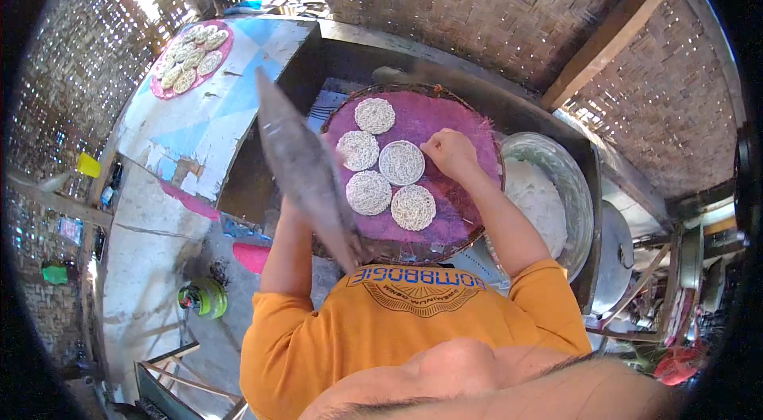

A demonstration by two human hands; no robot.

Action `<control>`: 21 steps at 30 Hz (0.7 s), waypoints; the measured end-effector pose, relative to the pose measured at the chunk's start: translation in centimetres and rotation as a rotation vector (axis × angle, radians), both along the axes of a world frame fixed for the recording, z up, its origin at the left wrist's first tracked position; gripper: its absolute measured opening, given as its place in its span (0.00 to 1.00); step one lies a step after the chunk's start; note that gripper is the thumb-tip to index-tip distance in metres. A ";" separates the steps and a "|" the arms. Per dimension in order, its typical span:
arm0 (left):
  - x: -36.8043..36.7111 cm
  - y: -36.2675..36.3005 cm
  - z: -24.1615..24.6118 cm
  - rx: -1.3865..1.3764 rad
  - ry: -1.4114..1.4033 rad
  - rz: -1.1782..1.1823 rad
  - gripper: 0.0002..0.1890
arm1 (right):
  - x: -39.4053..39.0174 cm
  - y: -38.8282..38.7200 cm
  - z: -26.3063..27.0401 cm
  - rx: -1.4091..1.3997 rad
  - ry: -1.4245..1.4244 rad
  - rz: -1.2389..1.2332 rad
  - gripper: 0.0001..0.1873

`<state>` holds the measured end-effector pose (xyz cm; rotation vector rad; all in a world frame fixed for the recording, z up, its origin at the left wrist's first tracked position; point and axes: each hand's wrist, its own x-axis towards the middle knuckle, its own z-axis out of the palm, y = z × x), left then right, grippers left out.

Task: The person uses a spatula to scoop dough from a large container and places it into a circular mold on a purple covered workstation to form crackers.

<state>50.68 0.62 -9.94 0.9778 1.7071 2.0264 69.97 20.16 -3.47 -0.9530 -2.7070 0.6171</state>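
My right hand (451,151) is closed, its fingertips at the upper right rim of a white ring mould (402,163). A pale disc of tangled noodle-like strands lies inside the ring. Similar lacy discs (375,116) lie above, left of and below it on a purple cloth (423,116) over a round woven tray (503,172). My left forearm (291,253) reaches up at the left. A long dark grey object (301,169), blurred and tapering at both ends, covers most of my left hand, so its grip is hidden.
A large metal basin (587,211) holding white dough or flour (533,205) stands right, beside a metal pot (614,259). On the painted board (197,128) at upper left, a pink plate (160,86) holds several lacy discs. A green gas cylinder (208,298) stands lower left.
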 end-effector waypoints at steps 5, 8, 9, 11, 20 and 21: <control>1.9 -5.6 7.1 0.168 0.322 0.112 0.09 | -0.3 0.3 -0.9 -0.041 -0.122 0.013 0.14; 2.6 -7.0 8.7 0.094 0.291 0.148 0.09 | -0.3 0.7 -1.6 0.080 -0.096 0.065 0.13; 2.4 -7.4 8.3 0.093 0.292 0.151 0.09 | -0.3 0.6 -1.7 0.111 -0.057 0.078 0.13; 1.9 -7.8 7.3 0.096 0.339 0.123 0.08 | 0.2 0.5 -1.1 0.141 -0.016 0.087 0.13; 3.0 -8.7 8.1 0.234 0.023 0.006 0.06 | 9.9 0.7 2.2 -0.005 -0.053 -0.061 0.11; 2.7 -8.5 8.2 0.216 0.287 0.014 0.06 | 10.8 0.6 1.7 -0.006 -0.051 -0.072 0.11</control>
